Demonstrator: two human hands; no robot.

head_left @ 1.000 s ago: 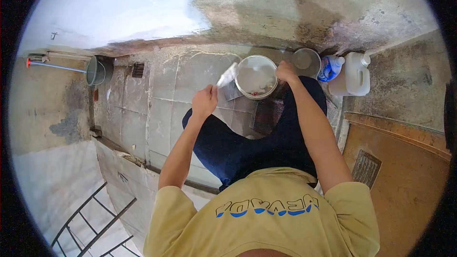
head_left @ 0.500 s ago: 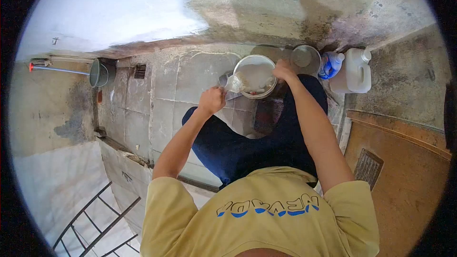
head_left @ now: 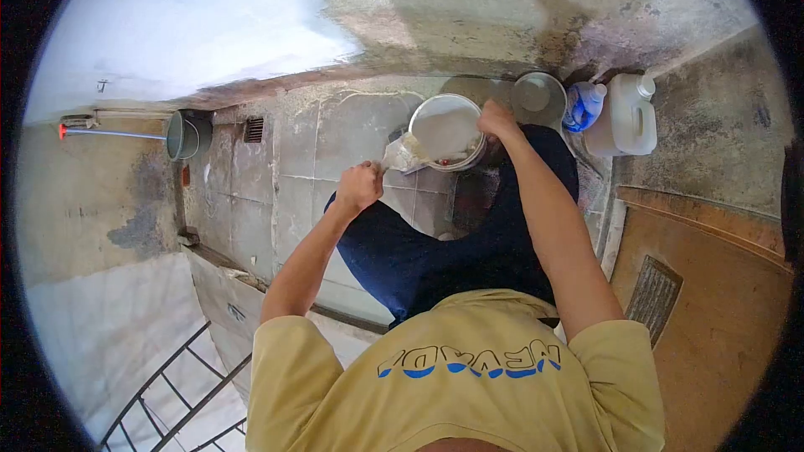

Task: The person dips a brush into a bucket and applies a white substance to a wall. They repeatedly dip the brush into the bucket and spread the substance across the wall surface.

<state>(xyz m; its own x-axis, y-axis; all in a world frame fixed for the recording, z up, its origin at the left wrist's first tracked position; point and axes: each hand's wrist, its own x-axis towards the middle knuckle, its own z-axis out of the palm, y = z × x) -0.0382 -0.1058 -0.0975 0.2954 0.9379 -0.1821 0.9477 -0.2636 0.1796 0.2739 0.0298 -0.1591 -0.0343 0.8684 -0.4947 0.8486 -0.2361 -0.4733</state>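
Note:
My left hand (head_left: 360, 187) is closed round the handle of a wide paintbrush (head_left: 405, 153). White paint coats the brush head, which overlaps the near left rim of a white paint bucket (head_left: 457, 166). Inside the bucket is whitish paint (head_left: 448, 132). On its right side, my right hand (head_left: 500, 120) grips the rim with the fingers curled over the edge. The bucket stands on the floor in front of my bent knees.
To the right stand another white bucket (head_left: 557, 99), a blue-labelled bottle (head_left: 584, 106) and a white jerrycan (head_left: 620, 121). A dark bucket (head_left: 178, 136) sits far left by a blue pole (head_left: 126, 133). The wall ahead is partly painted white (head_left: 209, 25). A metal ladder (head_left: 172, 389) is lower left.
The brush has moved left, from over the paint to the bucket's rim, as my left hand drew back slightly. My right hand stays on the rim.

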